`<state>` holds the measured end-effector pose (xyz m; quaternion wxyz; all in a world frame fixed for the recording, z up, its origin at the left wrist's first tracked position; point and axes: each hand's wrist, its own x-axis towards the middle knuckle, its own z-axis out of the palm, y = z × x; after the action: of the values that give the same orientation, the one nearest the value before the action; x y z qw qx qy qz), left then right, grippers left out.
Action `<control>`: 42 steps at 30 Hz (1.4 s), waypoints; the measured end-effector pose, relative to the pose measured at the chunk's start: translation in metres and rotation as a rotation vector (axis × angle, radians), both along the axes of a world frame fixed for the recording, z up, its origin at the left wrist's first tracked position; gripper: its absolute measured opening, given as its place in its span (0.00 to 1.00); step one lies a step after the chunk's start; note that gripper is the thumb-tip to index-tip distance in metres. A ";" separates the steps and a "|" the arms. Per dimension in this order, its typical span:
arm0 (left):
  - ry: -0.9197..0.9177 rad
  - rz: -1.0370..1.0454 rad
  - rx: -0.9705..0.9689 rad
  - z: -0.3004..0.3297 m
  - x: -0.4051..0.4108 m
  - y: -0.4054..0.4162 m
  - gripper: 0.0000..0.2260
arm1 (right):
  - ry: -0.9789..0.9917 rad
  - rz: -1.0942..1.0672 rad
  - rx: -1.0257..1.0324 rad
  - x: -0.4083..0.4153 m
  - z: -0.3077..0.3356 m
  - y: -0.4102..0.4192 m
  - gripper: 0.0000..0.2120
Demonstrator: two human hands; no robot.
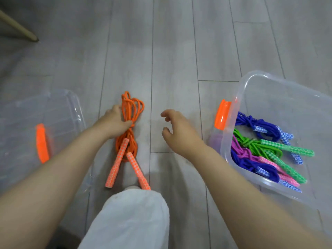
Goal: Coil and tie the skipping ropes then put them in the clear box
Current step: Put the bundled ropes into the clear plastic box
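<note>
Left hand (115,123) wrapped round the middle of the orange skipping rope (129,121), a bundle of smooth round cord lying on the grey plank floor (172,51). Two long handles (125,166) with a white diamond pattern pointing back toward a knee in pale cloth (133,212). Right hand (179,132) in the air beside it, fingers loosely curled, holding nothing. Clear box (269,90) of see-through plastic off to the right, with an orange clip (222,115). Blue, green and pink coiled ropes (260,148) inside, each tied in the middle. Flat clear lid (59,112) on the left with another orange clip (42,142)
</note>
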<state>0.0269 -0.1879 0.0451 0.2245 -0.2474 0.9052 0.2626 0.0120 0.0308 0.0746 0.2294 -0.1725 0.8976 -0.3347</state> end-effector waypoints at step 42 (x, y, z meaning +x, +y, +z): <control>0.373 -0.976 -0.588 -0.070 0.032 -0.018 0.25 | 0.051 0.099 0.529 0.035 -0.108 0.009 0.19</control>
<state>0.0589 -0.2055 -0.0250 0.0786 0.1954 0.9731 -0.0935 0.0473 0.0397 -0.0333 0.2598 -0.1586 0.9498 -0.0722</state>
